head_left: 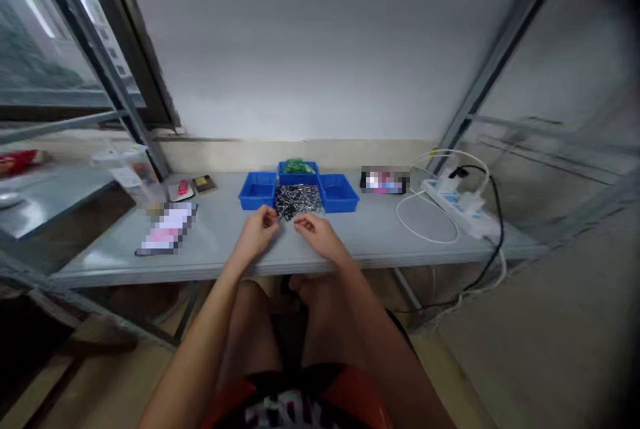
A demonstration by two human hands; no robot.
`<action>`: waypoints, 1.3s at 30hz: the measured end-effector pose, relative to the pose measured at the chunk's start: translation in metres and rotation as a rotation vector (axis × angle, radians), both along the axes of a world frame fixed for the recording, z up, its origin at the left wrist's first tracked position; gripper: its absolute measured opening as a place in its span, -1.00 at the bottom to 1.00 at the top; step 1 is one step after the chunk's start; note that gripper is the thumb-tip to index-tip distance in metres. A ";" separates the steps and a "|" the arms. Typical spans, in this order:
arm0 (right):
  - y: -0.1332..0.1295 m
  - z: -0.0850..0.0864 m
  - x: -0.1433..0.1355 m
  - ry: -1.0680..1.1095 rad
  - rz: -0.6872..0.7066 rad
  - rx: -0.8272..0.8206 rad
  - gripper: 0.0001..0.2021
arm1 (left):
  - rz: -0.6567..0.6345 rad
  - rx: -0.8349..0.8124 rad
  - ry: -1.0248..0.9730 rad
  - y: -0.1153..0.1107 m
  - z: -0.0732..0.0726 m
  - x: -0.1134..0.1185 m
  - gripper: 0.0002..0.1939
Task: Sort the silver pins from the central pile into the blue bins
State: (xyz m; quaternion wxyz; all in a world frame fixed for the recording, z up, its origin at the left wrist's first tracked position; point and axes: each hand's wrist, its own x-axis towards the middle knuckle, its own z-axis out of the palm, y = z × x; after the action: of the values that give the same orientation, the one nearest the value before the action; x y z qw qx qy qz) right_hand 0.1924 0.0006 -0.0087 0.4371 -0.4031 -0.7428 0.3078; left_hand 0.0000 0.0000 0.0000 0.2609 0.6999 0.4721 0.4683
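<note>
1. A heap of small slender metal pieces (301, 200) is located on the grey counter (215, 232), in front of the person and between the left blue bin (251, 204) and the right blue bin (342, 205).
2. Long axes within the heap are set at mixed angles, with pieces pointed in many directions; the ends of single pieces are too small to be distinguished.
3. A darker cluster is noted at the heap's near left edge.
4. The left hand (260, 225) is held near that edge, its fingers curled toward the thumb.
5. The right hand (319, 232) is held near the heap's near right edge, fingers bent and directed inward to the left.
6. Whether a piece is pinched in either of the hands cannot be told.
7. Behind the heap, the rear blue bin (300, 179) is placed, with green material (297, 166) contained in it.
8. At the far right, a white power strip (457, 206) is laid slantwise.
</note>
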 end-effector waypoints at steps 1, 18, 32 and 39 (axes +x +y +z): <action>0.001 -0.001 0.000 0.002 -0.007 -0.003 -0.81 | -0.087 -0.036 -0.018 -0.003 -0.003 0.002 -0.86; -0.003 0.002 0.000 -0.069 0.068 0.041 -0.87 | -0.129 -0.061 -0.078 -0.013 -0.012 0.005 -0.78; 0.000 -0.001 0.000 -0.063 0.063 0.035 -0.92 | -0.220 -0.062 0.187 -0.027 0.008 0.009 -0.66; -0.005 0.002 -0.002 -0.133 0.058 0.058 -0.94 | -0.173 -0.047 0.215 -0.024 0.004 0.010 -0.69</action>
State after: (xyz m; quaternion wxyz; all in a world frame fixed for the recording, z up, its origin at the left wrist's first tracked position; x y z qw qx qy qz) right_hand 0.1905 -0.0042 -0.0068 0.3894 -0.3881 -0.7901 0.2713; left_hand 0.0099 -0.0241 0.0035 0.2643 0.7779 0.4460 0.3552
